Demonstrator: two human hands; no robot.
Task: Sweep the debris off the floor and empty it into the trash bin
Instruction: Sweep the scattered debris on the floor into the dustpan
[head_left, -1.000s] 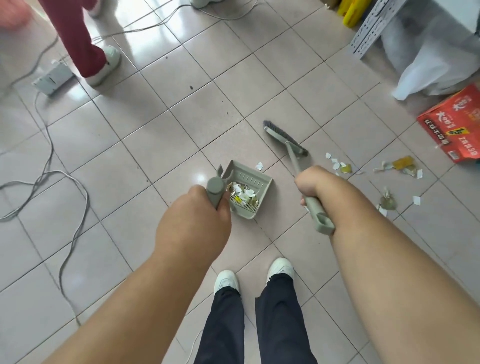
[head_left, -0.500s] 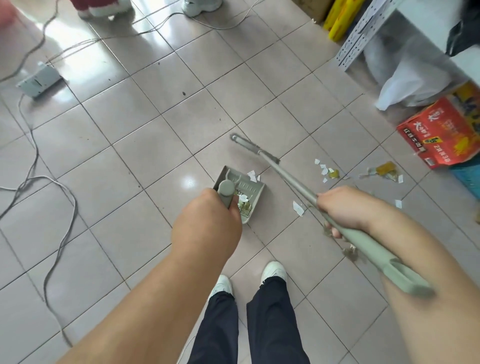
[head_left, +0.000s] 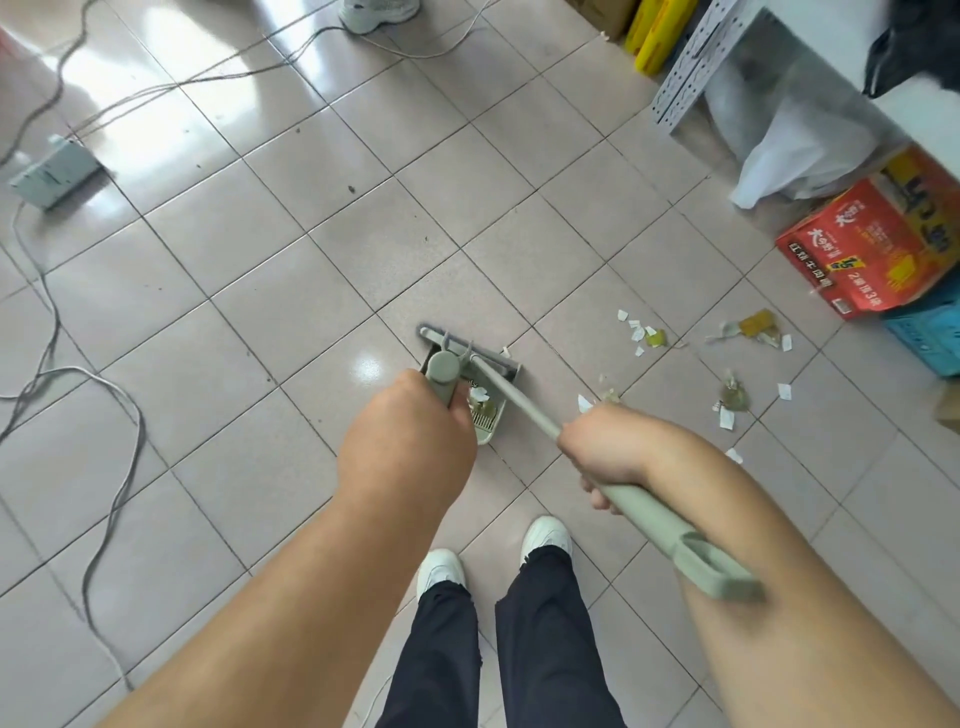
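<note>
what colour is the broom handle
Pale sage green, matching the dustpan; the broom handle shows best in the head view.

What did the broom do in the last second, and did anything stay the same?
The broom swung its head left, from the floor beside the scattered scraps onto the far edge of the dustpan. The right hand holding it followed. The left hand kept gripping the dustpan handle, and scraps lie in the pan as before.

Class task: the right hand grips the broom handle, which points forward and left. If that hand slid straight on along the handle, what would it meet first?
The right hand would probably first meet the broom head at the dustpan, beside the left hand; depth is unclear.
</note>
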